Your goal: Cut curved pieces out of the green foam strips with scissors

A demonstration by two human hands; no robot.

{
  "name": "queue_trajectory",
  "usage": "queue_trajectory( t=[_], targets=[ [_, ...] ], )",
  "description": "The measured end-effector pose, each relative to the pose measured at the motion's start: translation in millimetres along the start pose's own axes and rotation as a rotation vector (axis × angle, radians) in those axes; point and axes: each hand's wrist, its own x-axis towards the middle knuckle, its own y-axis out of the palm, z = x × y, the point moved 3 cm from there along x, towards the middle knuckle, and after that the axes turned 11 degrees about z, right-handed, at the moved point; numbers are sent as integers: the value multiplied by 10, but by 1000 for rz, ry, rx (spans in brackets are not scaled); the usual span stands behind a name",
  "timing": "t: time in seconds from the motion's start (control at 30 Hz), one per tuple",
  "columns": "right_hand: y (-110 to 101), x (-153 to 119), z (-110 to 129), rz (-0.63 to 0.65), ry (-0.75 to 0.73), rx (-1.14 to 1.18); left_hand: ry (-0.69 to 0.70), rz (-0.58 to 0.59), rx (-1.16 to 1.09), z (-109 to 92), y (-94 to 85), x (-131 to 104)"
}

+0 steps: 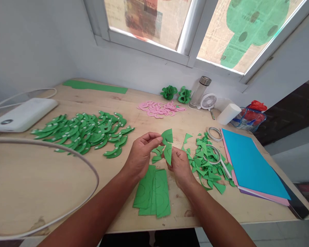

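My left hand (141, 155) is closed in a pinch on a green paper piece (167, 136) with a curved edge. Just below it, the fingers of my right hand (180, 165) grip the lower part of the green paper (168, 153); whether both parts are still joined I cannot tell. Small green cut pieces (157, 157) lie on the table behind my hands. Nearer to me rests a stack of green paper strips (151, 192) with curved outlines drawn on them. A heap of green scraps (208, 161) spreads to the right of my right hand.
Curved green cutouts with pale tabs (84, 132) are piled left, near a white power bank (23, 115) and looping cable (92, 168). Pink cutouts (161, 109), paper flowers (169, 92), a bottle (199, 91) and small fan (208, 101) stand behind. Blue sheets (254, 163) and a magnifying glass (225, 168) lie right.
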Motion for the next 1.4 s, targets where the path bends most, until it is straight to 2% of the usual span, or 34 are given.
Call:
queue_trajectory(
  t=[0.3,0.63,0.83,1.4],
  targets=[
    [4,3,-14,7,14,13,8,-16,10,-11,8,1],
    [8,-3,29,-34,25,-16,-57,-57,-87,24,49,-36],
    [38,-9,61,-24,19,29,-60,-40,-135,4,95,-54],
    [21,3,18,-35,19,57,-53,-42,-96,28,88,-45]
  ],
)
